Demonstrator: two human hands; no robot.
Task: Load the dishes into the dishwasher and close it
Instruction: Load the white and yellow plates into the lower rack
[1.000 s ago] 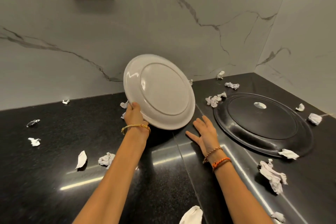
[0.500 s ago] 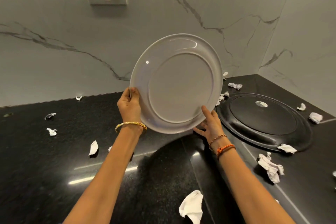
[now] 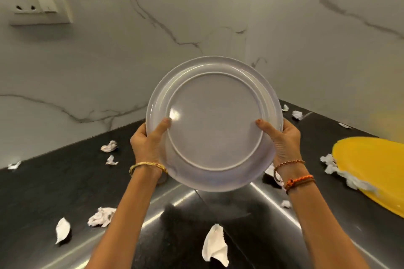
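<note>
I hold a round grey-white plate (image 3: pixel 215 123) up in the air over the black countertop (image 3: pixel 39 194), its underside with the raised foot ring facing me. My left hand (image 3: pixel 148 144) grips its left rim, thumb on the underside. My right hand (image 3: pixel 282 140) grips the right rim the same way. A yellow plate (image 3: pixel 371 168) lies on the counter at the right edge. The black plate from before is hidden behind the grey-white plate or out of view. No dishwasher is in view.
Several crumpled white paper scraps (image 3: pixel 215 247) lie scattered over the countertop, some against the yellow plate. White marble walls meet in a corner behind the plate. A wall socket (image 3: pixel 35 0) sits at the upper left.
The plate has been lifted and turned flat toward me, and my right hand now grips its rim fully. The view has swung right, bringing a yellow plate in.
</note>
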